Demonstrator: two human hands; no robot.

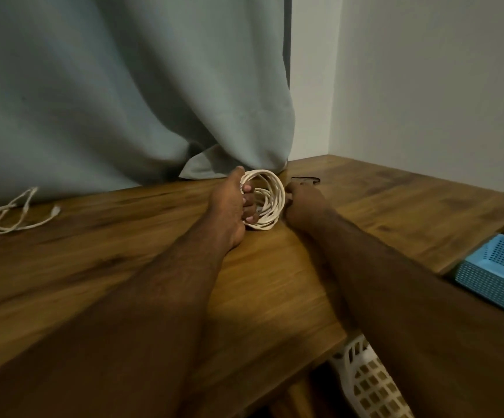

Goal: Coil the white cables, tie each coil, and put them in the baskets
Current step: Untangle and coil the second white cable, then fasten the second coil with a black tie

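I see two containers at the right: a light blue perforated plastic basket (499,274) sits below the table's right edge, and what I can see of its inside holds nothing. A white lattice plastic basket (368,384) pokes out from under the front edge of the table; its contents are hidden from me.

On the brown wooden tabletop (124,251), near the far edge, stands the coil of white cable (270,200), wound into a ring and held upright. My left hand (229,203) grips its left side, thumb over the top and fingertips curled through the middle. My right hand (300,203) is against the coil's right rim with fingers curled, though I cannot tell whether it pinches the cable. A second loose white cable (12,215) lies uncoiled at the far left of the table. Just beyond the right hand lies a small dark tie (306,179).

A grey-green curtain (124,86) hangs behind, its hem bunched on the table, beside a white wall (425,86).
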